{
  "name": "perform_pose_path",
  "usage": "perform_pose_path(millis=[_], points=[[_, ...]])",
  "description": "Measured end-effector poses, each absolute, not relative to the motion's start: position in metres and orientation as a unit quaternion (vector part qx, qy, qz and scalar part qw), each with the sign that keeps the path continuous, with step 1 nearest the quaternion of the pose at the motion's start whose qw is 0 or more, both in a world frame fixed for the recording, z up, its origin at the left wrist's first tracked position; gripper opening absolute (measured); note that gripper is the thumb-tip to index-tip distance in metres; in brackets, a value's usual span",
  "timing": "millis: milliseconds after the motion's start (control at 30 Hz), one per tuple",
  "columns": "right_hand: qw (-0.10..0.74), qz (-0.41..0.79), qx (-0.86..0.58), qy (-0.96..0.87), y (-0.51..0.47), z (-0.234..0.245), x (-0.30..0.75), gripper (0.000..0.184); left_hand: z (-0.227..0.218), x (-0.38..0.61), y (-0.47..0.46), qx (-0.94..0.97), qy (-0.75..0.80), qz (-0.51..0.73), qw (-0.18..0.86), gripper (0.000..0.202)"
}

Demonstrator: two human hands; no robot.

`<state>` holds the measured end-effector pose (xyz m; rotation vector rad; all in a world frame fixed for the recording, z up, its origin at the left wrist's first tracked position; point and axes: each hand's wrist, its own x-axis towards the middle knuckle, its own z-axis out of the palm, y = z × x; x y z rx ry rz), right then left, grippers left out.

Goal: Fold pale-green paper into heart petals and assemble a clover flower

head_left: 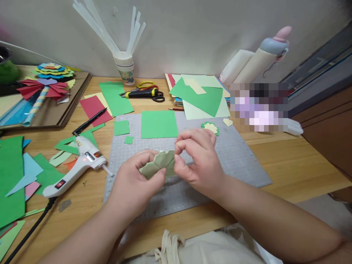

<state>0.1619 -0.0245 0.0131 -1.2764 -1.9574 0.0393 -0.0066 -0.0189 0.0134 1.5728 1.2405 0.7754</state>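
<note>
Both my hands hold one folded pale green paper piece [161, 164] above the grey cutting mat [242, 157]. My left hand [134, 183] pinches its lower left part between thumb and fingers. My right hand [199, 161] pinches its right edge with curled fingers. The paper shows several creased, scalloped segments. A green paper square [158, 124] lies on the mat just beyond my hands, with two smaller green pieces [121, 127] to its left.
A white glue gun [75, 168] with a lit red light rests at the mat's left edge, its cord trailing toward me. Scissors [144, 91], a cup of white strips [125, 68], coloured paper sheets [202, 97], scraps and a paper flower [210, 127] lie around the wooden desk.
</note>
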Motion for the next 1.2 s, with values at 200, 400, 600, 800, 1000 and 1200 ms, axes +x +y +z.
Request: perform_pose_path(millis=[200,400,600,800,1000,1200], points=[[0.505,0.052,-0.536,-0.675,-0.007,0.015,0.181,0.017,0.008,-0.012,-0.013,0.448,0.507,0.313,0.667,0.017],[0.513,0.44,-0.468,-0.569,-0.003,0.007,0.177,0.015,0.006,-0.013,-0.01,0.396,0.471,0.349,0.707,0.023],[0.427,0.559,-0.449,-0.551,-0.021,0.006,0.159,0.017,0.01,-0.012,-0.011,0.413,0.47,0.377,0.683,0.022],[0.438,0.63,-0.449,-0.458,-0.018,0.008,0.16,0.017,0.009,-0.014,-0.009,0.42,0.456,0.383,0.685,0.019],[0.406,0.637,-0.465,-0.461,-0.018,0.003,0.161,0.022,0.007,-0.017,-0.008,0.465,0.474,0.357,0.656,0.015],[0.421,0.614,-0.474,-0.47,-0.022,0.002,0.158,0.022,0.011,-0.015,-0.012,0.531,0.506,0.361,0.575,0.017]])
